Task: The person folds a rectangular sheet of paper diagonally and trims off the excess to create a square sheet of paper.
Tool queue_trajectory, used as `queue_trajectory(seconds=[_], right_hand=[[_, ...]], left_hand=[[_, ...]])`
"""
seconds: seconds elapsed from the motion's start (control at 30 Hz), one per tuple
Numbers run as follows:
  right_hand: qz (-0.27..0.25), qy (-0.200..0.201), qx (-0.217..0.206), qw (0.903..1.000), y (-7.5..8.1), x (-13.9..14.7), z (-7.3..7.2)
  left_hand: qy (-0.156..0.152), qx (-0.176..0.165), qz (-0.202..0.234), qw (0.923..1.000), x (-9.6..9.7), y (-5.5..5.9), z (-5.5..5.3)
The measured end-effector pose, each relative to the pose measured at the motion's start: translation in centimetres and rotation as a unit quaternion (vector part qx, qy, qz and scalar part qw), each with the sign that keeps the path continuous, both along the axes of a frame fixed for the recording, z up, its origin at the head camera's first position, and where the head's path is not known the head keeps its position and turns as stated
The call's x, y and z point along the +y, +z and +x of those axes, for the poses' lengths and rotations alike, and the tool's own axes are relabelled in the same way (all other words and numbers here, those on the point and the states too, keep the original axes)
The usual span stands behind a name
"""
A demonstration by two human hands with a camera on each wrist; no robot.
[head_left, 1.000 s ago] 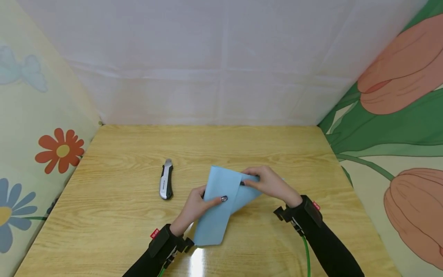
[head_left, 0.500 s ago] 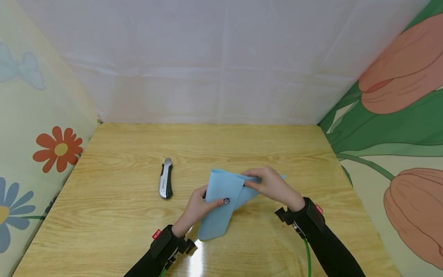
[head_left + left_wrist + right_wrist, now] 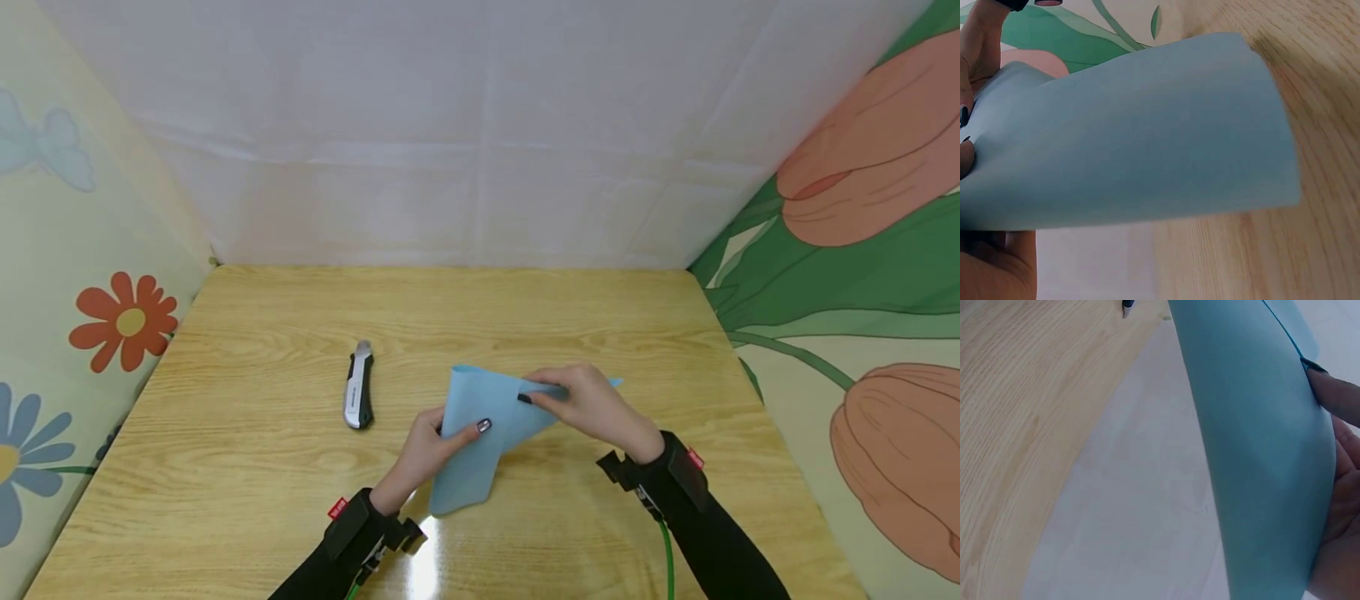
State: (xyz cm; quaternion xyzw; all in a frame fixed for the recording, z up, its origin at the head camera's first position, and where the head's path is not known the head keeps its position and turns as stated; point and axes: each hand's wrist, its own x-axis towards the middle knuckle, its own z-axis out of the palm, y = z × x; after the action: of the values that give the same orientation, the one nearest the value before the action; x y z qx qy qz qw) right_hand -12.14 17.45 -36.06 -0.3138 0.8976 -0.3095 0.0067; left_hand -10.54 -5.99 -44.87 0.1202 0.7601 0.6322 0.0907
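Note:
A light-blue sheet of paper, folded over with a rounded crease at its upper left, is held above the table between both hands. My left hand grips its left side, thumb flat on the front face and fingers hidden behind. At the upper right, my right hand pinches the fold between thumb and fingers, and a pointed corner sticks out beyond it. In the left wrist view the paper bows widely across. The right wrist view shows the right thumb pressing the paper near an overlapping edge.
A silver and black utility knife lies on the wooden table, left of the paper. White cloth hangs behind the table. Printed floral panels flank both sides, and a green cable runs from each wrist camera.
The paper's lower end has risen slightly and its overlap has shifted, with the right thumb now over the front layer's edge. Both hands have barely moved, and the knife lies still.

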Motion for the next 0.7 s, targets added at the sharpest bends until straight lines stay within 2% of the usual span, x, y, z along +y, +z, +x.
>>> queue_trajectory(seconds=[0.13,0.17,0.23,0.33,0.4,0.5,0.6,0.7], right_hand=[[-0.01,0.007,-0.012,0.9999,0.1,0.1,0.1],[-0.014,0.007,-0.016,0.9997,0.0,0.0,0.1],[-0.022,0.002,-0.018,0.9996,-0.1,-0.1,0.2],[-0.026,-0.013,-0.006,0.9996,-0.3,-0.5,0.1],[-0.024,-0.023,0.007,0.9994,-0.4,-0.7,0.0],[-0.018,-0.028,0.02,0.9992,-0.5,-0.7,-0.1],[-0.008,-0.018,0.048,0.9987,-0.6,-0.6,0.0],[-0.001,0.004,0.112,0.9937,-0.6,-0.5,0.2]], left_hand=[[-0.007,-0.006,-0.002,1.0,-0.1,-0.1,0.1],[-0.009,-0.006,-0.002,0.9999,-0.1,0.3,0.2],[-0.01,-0.007,0.002,0.9999,0.0,0.4,0.3],[-0.015,-0.01,0.01,0.9998,0.2,0.3,0.5],[-0.026,-0.013,0.011,0.9995,0.4,-0.2,0.4],[-0.05,-0.016,0.008,0.9986,0.2,-0.2,0.3],[-0.04,0.016,0.004,0.9991,-0.4,0.7,-0.1],[-0.009,0.102,-0.009,0.9947,-1.0,2.0,-0.7]])
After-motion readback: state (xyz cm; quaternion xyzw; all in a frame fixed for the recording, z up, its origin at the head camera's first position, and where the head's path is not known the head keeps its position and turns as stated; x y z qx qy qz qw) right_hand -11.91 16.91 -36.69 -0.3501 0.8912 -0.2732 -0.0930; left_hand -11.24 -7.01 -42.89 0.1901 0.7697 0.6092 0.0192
